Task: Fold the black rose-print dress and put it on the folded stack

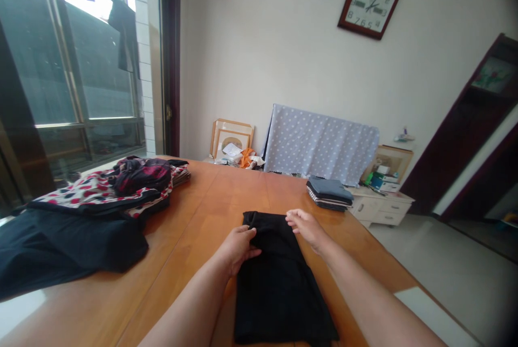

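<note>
Black cloth, one garment (279, 298), folded into a long narrow shape and laid flat on the wooden table (198, 228), directly in front of the person; its far end is slightly rumpled. Left hand (239, 247): at the garment's left edge near the far end, thumb and fingers spread over the cloth; whether they pinch any of it cannot be told. Right hand (306, 226): at the far right corner of the garment, fingers loosely curved and released, with no cloth seen between them; contact with the edge is unclear. To the right, near the table's far edge: one stack of folded clothes (329, 190), blue-grey on top, patterned and dark layers beneath. To the left: one loose heap of clothing, comprising a dark navy garment (81, 244), a white cloth with red and black spots (87, 189) and a dark red plaid piece (143, 174). Beyond the table: one pale blue-grey polka-dot cover (319, 142), draped; one framed picture (230, 139), leaning against the wall; one white drawer cabinet (382, 206). On the wall: one square clock (370, 4), brown frame.
</note>
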